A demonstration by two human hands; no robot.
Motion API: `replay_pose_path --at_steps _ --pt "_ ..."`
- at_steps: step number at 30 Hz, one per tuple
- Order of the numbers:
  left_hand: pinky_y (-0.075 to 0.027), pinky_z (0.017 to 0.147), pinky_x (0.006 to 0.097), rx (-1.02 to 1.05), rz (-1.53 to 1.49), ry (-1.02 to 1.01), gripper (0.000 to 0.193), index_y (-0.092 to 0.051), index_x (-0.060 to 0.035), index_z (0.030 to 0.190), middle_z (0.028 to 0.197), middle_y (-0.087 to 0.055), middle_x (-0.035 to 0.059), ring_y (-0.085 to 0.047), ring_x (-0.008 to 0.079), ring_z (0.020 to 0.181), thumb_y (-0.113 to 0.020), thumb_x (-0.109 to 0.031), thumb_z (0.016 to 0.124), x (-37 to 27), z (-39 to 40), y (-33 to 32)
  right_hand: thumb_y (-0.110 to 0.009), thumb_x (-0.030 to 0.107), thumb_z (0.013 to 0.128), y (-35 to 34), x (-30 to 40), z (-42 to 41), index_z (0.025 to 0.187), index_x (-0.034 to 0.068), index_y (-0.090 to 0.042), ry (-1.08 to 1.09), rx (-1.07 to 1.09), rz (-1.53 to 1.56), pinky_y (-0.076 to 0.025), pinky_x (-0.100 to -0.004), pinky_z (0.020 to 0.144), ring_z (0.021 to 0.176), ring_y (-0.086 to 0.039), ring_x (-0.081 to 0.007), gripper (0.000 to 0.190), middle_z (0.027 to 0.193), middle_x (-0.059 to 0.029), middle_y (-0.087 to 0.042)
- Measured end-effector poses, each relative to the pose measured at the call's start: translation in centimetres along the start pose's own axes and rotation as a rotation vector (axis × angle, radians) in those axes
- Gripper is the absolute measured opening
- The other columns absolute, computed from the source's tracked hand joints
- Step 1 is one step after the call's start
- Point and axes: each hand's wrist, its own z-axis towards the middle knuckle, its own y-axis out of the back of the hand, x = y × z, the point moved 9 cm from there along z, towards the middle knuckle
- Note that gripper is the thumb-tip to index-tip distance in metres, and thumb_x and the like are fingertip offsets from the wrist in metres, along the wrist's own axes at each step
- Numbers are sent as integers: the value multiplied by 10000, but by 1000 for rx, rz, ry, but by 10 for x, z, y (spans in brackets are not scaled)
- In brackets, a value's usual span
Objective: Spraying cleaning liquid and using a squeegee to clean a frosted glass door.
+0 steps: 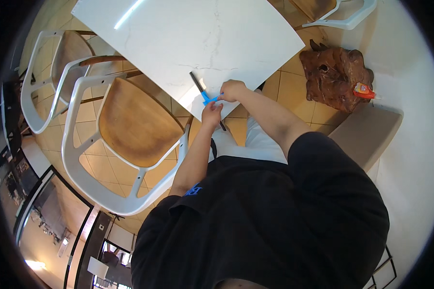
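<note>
Across the near corner of a white marble-patterned table (173, 36) lies a thin black rod (197, 81), slanting toward me. A blue band (205, 98) sits around its middle, and a blue strip (215, 98) runs off it to the right. My left hand (211, 115) grips the rod just below the blue band. Another dark length shows beneath that hand, past the table edge; it looks like the same rod. With fingertips pinched, my right hand (233, 90) holds the free end of the blue strip. My fingers partly hide that end.
Close on the left stands a chair (137, 123) with a wooden seat and white frame, another chair (72, 54) behind it. At right, a carved wooden stump (332, 76) bears a red bottle (364, 91). A beige padded bench (369, 133) runs along the white wall (412, 151).
</note>
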Motion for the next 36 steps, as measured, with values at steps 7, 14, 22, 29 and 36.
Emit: replay_pose_path --at_steps 7,14,22,29,36 --pt "-387 545 224 -40 6 -49 426 -428 14 1061 751 -523 43 -466 98 613 -570 -206 725 -42 31 -78 -576 405 674 79 -72 14 839 73 -602 104 -13 -153 -455 -341 669 827 -556 -228 372 863 -103 -583" --pt "-423 623 271 2 107 -68 444 -469 -12 1026 792 -572 92 -550 180 684 -590 -271 687 -132 51 -156 -564 370 692 174 -226 19 838 116 -610 -10 3 -228 -447 -347 665 833 -546 -221 296 874 -74 -580" --pt "-413 617 238 88 131 -80 390 -478 -17 1015 798 -560 69 -528 136 678 -587 -227 705 -174 55 -193 -537 359 719 204 -366 -22 919 177 -593 -236 -120 77 -425 -329 693 826 -536 -223 276 884 -69 -575" --pt "-396 588 206 155 200 -82 357 -481 0 1006 751 -548 41 -497 91 645 -584 -185 719 -164 56 -192 -551 380 714 114 -479 -72 896 188 -607 -431 -445 592 -427 -316 661 747 -553 -231 270 799 -99 -585" --pt "-418 657 263 118 260 -68 375 -507 -15 985 798 -574 92 -538 171 734 -585 -243 698 -154 46 -157 -555 348 736 67 -447 -115 883 97 -607 -574 -619 1108 -411 -275 603 645 -518 -140 296 686 -65 -572"
